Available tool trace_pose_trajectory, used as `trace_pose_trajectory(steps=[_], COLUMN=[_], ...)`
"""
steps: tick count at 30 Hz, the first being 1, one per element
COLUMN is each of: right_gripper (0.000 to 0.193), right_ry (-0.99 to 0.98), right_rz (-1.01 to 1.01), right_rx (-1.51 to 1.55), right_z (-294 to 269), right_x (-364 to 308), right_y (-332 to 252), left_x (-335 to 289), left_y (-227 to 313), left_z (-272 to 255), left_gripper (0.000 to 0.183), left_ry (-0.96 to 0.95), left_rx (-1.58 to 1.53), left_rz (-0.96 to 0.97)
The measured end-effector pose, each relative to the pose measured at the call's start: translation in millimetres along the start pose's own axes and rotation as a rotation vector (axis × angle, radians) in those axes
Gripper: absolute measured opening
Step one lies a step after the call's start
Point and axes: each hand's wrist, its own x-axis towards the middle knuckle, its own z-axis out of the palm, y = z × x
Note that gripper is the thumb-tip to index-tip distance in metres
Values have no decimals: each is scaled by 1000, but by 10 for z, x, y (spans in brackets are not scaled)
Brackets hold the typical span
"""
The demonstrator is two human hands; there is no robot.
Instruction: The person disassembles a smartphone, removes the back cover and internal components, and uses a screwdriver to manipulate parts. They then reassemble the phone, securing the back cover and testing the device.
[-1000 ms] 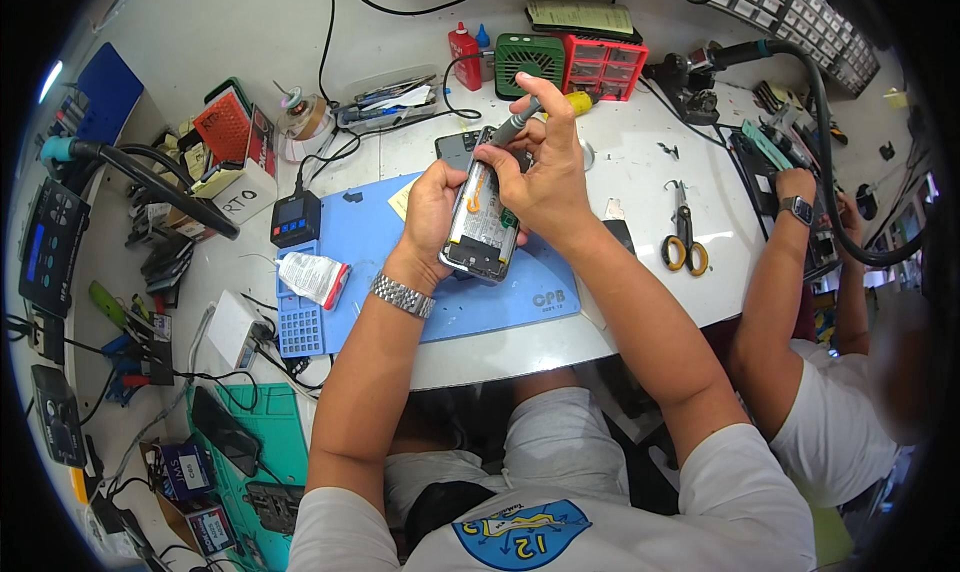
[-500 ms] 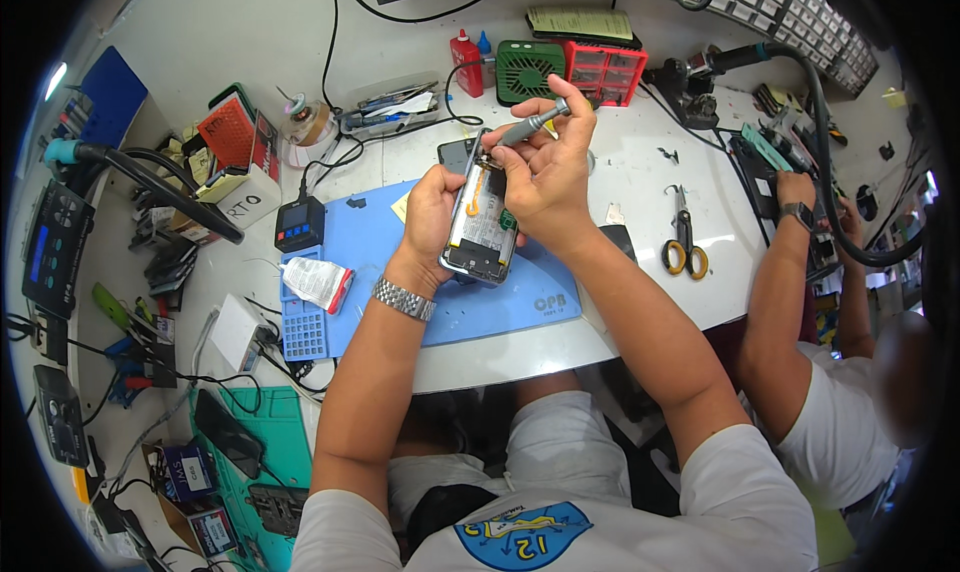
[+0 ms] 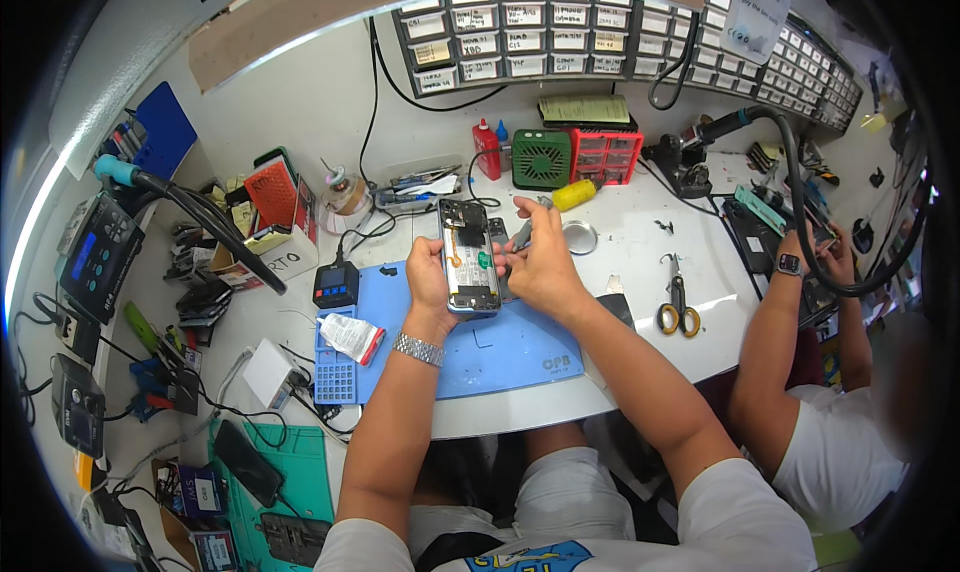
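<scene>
A smartphone [image 3: 468, 264] with its back off, showing its battery, board and an orange flex cable, is upheld above the blue work mat [image 3: 500, 367]. My left hand [image 3: 429, 290] grips the phone along its left edge, thumb on the side. Just right of the phone, my right hand [image 3: 550, 274] is closed around a grey screwdriver [image 3: 521, 238], which is partly covered by the fingers. Fingertips of that hand come close to the phone's right edge; whether they touch it I cannot tell. Another dark phone part [image 3: 497, 229] lies behind, partly hidden.
A round metal dish [image 3: 580, 237], a yellow-handled tool [image 3: 576, 194] and scissors [image 3: 678, 297] lie to the right. A green fan [image 3: 541, 160] and red drawer box [image 3: 606, 158] stand behind. A white tube [image 3: 350, 339] rests at left. A co-worker's hands [image 3: 815, 252] are at far right.
My right hand with the screwdriver has drawn back from over the phone's upper part to its right side. The phone now stands straighter in my left hand. The view has tilted upward.
</scene>
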Motion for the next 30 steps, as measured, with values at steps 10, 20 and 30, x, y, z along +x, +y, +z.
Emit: trace_pose_trajectory(steps=[10, 20, 30], right_gripper=[102, 81, 98], right_ry=[88, 84, 74], right_rz=[-62, -156, -67], right_rx=[-166, -208, -116], right_z=[-28, 10, 3], right_x=[14, 20, -121], right_y=[77, 361, -15], left_x=[-29, -22, -21], left_y=[-30, -26, -67], left_z=[-15, -77, -32], left_gripper=[73, 73, 72], left_ry=[57, -8, -26], left_rx=[12, -77, -66], left_rz=[131, 184, 206])
